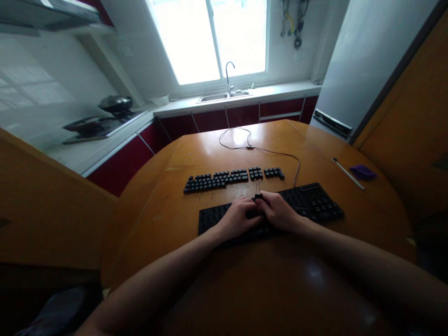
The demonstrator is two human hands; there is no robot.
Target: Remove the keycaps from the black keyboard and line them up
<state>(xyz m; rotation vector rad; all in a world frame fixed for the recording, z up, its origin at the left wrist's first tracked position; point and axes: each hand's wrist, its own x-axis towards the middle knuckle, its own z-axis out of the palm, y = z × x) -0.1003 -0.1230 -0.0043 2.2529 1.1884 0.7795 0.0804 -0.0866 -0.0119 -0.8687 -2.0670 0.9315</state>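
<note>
A black keyboard lies on the round wooden table, its left part stripped of keycaps. Rows of removed black keycaps are lined up on the table just beyond it. My left hand rests on the keyboard's middle with fingers curled. My right hand is next to it, fingers closed around a small wire keycap puller that sticks up over the keyboard. The two hands touch each other.
The keyboard's cable loops across the far side of the table. A thin stick-like tool and a purple cloth lie at the right. Beyond are a sink, a stove with pans and a fridge.
</note>
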